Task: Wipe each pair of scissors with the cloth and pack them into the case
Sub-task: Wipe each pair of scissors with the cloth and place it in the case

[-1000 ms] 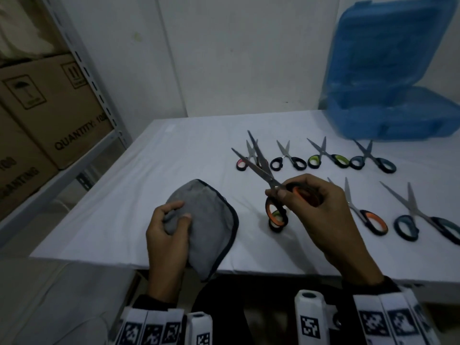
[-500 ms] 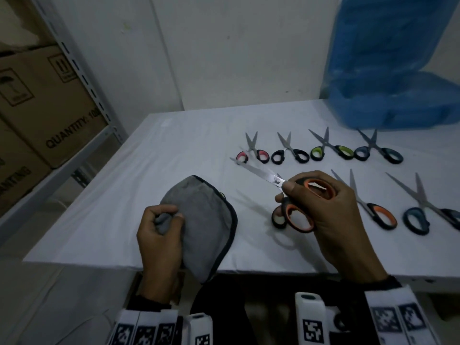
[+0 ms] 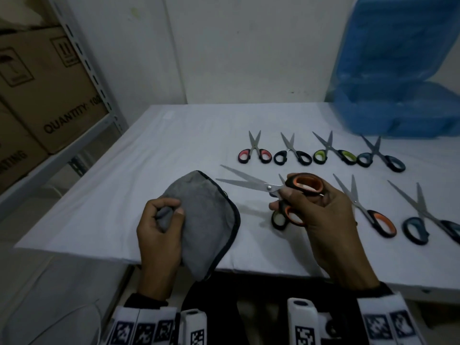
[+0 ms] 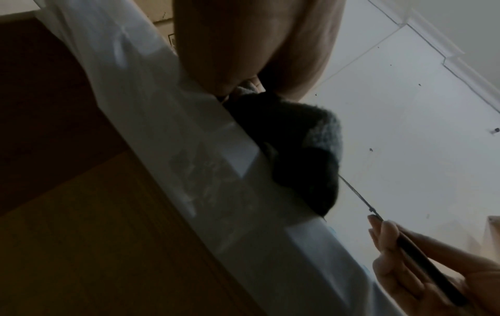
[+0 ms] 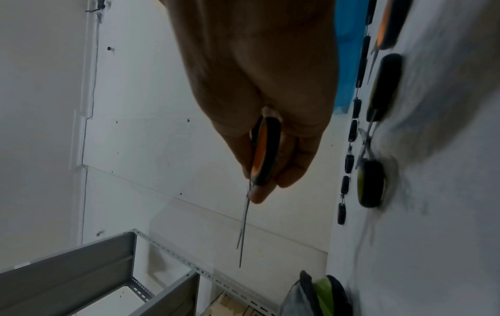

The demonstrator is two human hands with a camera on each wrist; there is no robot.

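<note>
Case [image 3: 408, 78], blue, stands open at the table's [image 3: 154, 155] far right; I can't see inside. Six scissors lie in two rows, unpacked. My left hand [image 3: 159, 235] bunches the grey cloth [image 3: 206, 220]; my right hand [image 3: 321, 215] grips the orange-handled scissors [image 3: 268, 188], blades parted toward it. I judge wiping barely begun.

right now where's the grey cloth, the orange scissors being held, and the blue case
grey cloth [image 3: 209, 220]: head view, middle of the fabric.
orange scissors [image 3: 268, 187]: head view, pivot screw.
blue case [image 3: 398, 70]: head view, raised lid.
</note>
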